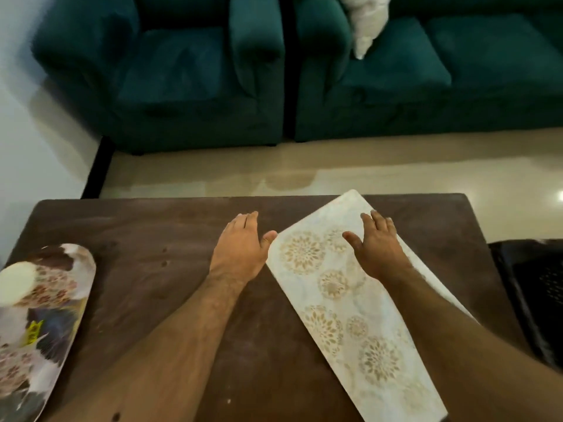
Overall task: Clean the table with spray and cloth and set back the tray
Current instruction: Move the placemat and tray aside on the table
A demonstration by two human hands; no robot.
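Observation:
A long white cloth [344, 303] with gold flower prints lies slantwise across the right half of the dark brown wooden table [146, 257]. My right hand [373, 243] rests flat on the cloth's far end, fingers spread. My left hand [243, 239] lies flat on the bare wood beside the cloth, its thumb touching the cloth's left corner. An oval patterned tray [61, 287] sits at the table's left edge, with a round cream item [18, 281] and something with a yellow label [34, 330] on it. No spray bottle is in view.
Beyond the table's far edge is a strip of beige floor [213, 169], then a teal armchair [170, 71] and a teal sofa [441, 71] with a white cushion [367, 19]. A black chair or basket [536, 290] stands close to the table's right edge.

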